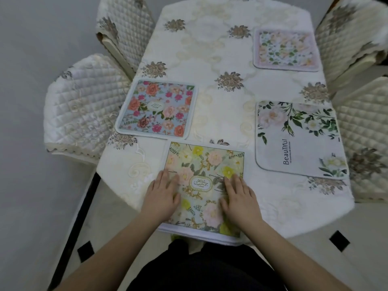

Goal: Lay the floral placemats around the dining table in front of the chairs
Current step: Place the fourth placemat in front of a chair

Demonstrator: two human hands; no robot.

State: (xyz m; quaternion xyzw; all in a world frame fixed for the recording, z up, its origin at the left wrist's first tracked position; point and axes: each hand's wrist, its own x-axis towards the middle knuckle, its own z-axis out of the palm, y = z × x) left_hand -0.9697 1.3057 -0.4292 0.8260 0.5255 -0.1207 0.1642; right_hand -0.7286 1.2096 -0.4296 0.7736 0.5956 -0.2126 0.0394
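A green and yellow floral placemat [204, 164] with a "GARDEN" label lies at the near end of the dining table [210, 49]. My left hand [161, 194] presses flat on its left side, and my right hand [239, 198] presses flat on its right side. A blue placemat with red and pink flowers [157, 108] lies at the left edge. A white "Beautiful" placemat [298, 139] with green leaves lies at the right edge. A pale pink floral placemat [285, 50] lies at the far right.
Quilted cream chairs stand round the table: two on the left [84, 110] [126, 28] and two on the right [365, 133] [352, 34]. A cream embroidered tablecloth covers the table. The tiled floor has dark diamond insets [339, 241].
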